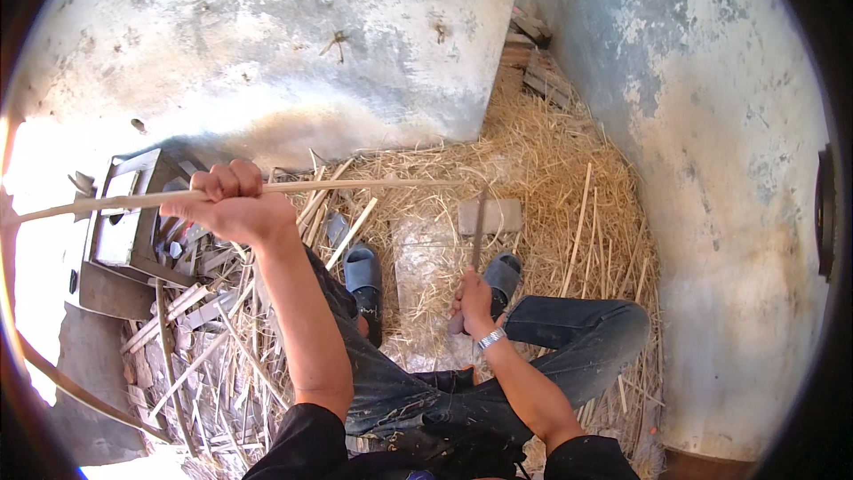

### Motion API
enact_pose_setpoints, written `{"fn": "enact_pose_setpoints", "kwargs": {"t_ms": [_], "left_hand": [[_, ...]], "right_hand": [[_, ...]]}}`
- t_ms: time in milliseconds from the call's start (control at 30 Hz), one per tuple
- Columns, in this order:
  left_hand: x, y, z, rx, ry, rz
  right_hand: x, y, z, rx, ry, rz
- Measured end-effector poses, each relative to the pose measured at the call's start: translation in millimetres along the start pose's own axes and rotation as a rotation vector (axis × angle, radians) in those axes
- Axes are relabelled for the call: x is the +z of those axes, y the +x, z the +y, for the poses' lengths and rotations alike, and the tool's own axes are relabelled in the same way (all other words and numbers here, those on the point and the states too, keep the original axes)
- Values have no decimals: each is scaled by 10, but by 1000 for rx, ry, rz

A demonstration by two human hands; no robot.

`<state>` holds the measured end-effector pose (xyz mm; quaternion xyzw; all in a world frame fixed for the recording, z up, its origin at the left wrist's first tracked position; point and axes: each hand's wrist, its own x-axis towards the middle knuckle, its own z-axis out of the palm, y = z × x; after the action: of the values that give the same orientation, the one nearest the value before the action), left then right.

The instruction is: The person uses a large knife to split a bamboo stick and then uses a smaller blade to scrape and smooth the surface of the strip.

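The long stick (355, 184) is thin, pale and slightly uneven, and it is held nearly level in the left hand (238, 204), extending on both sides of the fist. The knife (479, 236) has a narrow, dark blade, which points away from the right hand (474, 298); its tip seems near the stick's right end, though contact is unclear.
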<state>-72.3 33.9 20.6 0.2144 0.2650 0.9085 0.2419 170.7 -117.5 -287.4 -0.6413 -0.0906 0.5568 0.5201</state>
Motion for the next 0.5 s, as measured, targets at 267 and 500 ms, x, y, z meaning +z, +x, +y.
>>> {"fn": "enact_pose_setpoints", "kwargs": {"t_ms": [267,500], "left_hand": [[-742,-226,677,-155,-583,-247],[-1008,-1356,1078,-473,-542,-139]], "right_hand": [[-123,-1232,-1138,-460,54,-34],[-136,-1792,-1669,-718,120,-72]]}}
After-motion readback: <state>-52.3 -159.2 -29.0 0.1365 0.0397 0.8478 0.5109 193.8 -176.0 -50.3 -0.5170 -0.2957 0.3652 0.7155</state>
